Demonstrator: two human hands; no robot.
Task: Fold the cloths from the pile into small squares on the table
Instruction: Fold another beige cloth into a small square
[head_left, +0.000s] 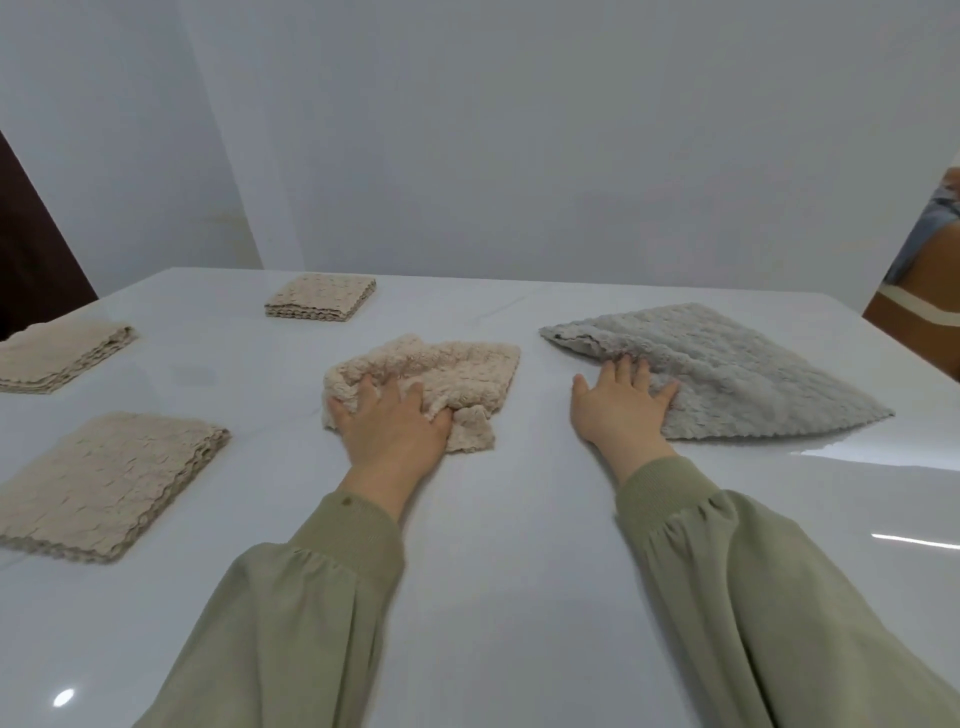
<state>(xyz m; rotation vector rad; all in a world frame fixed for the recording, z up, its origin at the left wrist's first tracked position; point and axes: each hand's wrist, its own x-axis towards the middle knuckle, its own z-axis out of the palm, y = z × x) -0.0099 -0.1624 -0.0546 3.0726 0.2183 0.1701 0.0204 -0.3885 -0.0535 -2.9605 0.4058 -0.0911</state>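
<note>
From the head camera, both arms in loose green sleeves (322, 613) reach forward over a glossy white table (509, 597). The left hand (395, 421) lies on top of a crumpled beige cloth (441, 371) at the middle of the table. Its fingers (370, 391) are spread and bent down into the soft fabric, and the thumb presses a bunched fold against the palm, so it has hold of the cloth's near end. The rest of that cloth lies rumpled beyond the hand. The right hand (618, 410) is well apart from the left. It lies flat with fingers straight and slightly fanned, their tips resting on the near left edge of a grey cloth (737, 379), while the thumb rests on bare tabletop. It grips nothing. The grey cloth lies spread out flat, one corner pointing to the right. On the left side of the table three beige cloths lie folded and separate: a small square stack (319, 297) at the far side, another folded stack (57, 356) by the left edge, and a larger folded piece (104, 483) nearest the person.
</note>
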